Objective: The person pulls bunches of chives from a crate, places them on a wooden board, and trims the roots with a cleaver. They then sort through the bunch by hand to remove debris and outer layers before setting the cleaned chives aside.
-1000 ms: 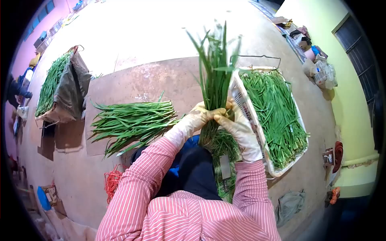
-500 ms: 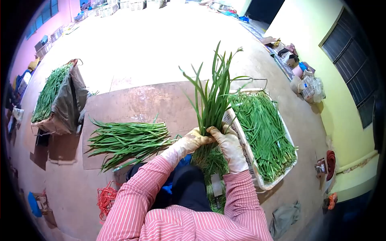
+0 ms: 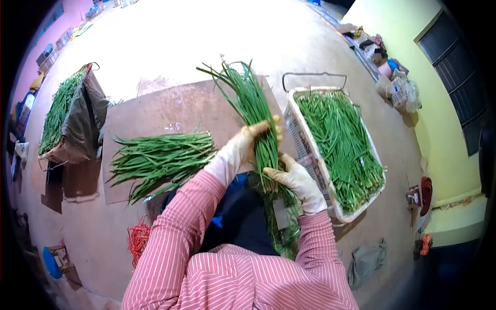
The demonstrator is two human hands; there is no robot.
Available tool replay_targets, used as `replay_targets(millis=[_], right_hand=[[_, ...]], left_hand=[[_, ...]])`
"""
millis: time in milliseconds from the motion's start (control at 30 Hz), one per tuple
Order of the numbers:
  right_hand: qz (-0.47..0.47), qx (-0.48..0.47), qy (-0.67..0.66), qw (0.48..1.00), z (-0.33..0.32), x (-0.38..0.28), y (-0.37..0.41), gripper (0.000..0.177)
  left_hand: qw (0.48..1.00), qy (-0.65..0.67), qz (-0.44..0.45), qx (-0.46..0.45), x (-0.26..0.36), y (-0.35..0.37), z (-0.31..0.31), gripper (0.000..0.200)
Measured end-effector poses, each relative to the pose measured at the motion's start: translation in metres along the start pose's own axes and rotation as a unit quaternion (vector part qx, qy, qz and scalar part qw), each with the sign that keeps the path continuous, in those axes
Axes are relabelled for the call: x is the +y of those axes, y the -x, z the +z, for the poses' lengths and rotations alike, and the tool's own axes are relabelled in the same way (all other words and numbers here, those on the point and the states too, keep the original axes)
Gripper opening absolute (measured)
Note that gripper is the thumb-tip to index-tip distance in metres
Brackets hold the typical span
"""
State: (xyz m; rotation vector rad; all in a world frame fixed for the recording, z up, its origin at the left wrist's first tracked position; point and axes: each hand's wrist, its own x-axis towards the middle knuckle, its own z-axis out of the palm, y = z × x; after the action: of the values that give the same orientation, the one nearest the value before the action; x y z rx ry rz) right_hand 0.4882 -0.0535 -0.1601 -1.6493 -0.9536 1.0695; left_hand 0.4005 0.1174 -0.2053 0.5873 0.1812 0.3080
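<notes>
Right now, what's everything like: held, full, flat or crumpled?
Bunch: held, leaning left
Left hand: gloved, closed around bunch
Right hand: gloved, thumb against bunch; grip unclear
Loose greens: lying flat
White crate: full, open-topped
Left container: full, open-topped
Red strings: tangled
Grey cloth: crumpled

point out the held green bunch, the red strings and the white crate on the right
green bunch (image 3: 251,98), head view, on its upper leaves
red strings (image 3: 138,237), head view, middle of the tangle
white crate (image 3: 313,150), head view, on its left rim
</notes>
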Motion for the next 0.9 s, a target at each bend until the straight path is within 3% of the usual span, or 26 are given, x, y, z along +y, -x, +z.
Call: replay_targets(millis=[33,100,133,233,267,300,367,433,500,567,633,700,833,900], right_hand=[[0.011,0.002,-0.006,1.000,-0.002,0.017,0.001,0.052],[0.112,-0.035,-0.151,0.981,-0.005,0.027,-0.005,0.038],[0.065,0.008,-0.150,0.987,0.001,0.036,-0.013,0.032],[0.087,0.038,-0.210,0.973,0.003,0.031,-0.041,0.036],[0.120,0.024,-0.198,0.973,-0.004,0.053,-0.060,0.041],[0.089,0.098,0.004,0.991,-0.003,0.046,-0.065,0.045],[0.164,0.136,0.035,0.976,-0.018,0.082,-0.089,0.046],[0.037,0.235,0.158,0.958,-0.031,0.105,-0.093,0.046],[0.037,0.263,0.118,0.957,-0.039,0.105,-0.087,0.043],[-0.009,0.306,0.195,0.932,-0.042,0.117,-0.081,0.036],[-0.002,0.304,0.169,0.938,-0.034,0.117,-0.072,0.032],[-0.016,0.317,0.162,0.934,-0.018,0.108,-0.063,0.024],[-0.118,0.280,0.286,0.909,0.008,0.119,-0.064,0.018],[-0.079,0.252,0.308,0.914,0.015,0.117,-0.070,0.020]], left_hand=[[1.000,0.015,0.005,-0.007,-0.005,-0.011,-0.017,0.057],[1.000,0.001,-0.006,-0.002,0.003,-0.012,-0.015,0.051],[0.999,0.017,-0.020,0.031,0.005,-0.015,-0.019,0.046],[0.984,0.016,-0.023,0.174,0.001,-0.033,-0.059,0.049],[0.968,-0.030,-0.074,0.237,0.010,-0.017,-0.045,0.053],[0.967,-0.031,-0.076,0.240,0.004,-0.017,-0.057,0.053],[0.885,-0.141,-0.156,0.415,-0.009,-0.020,-0.087,0.058],[0.888,-0.192,-0.132,0.396,-0.011,0.006,-0.076,0.058],[0.888,-0.246,-0.112,0.373,-0.017,0.026,-0.076,0.058],[0.907,-0.238,-0.074,0.338,-0.023,0.035,-0.080,0.050],[0.898,-0.274,-0.041,0.342,-0.024,0.045,-0.063,0.039],[0.860,-0.367,0.063,0.349,-0.026,0.046,-0.065,0.032],[0.868,-0.354,0.073,0.342,-0.021,0.048,-0.062,0.026],[0.870,-0.343,0.085,0.343,-0.021,0.048,-0.054,0.025]])
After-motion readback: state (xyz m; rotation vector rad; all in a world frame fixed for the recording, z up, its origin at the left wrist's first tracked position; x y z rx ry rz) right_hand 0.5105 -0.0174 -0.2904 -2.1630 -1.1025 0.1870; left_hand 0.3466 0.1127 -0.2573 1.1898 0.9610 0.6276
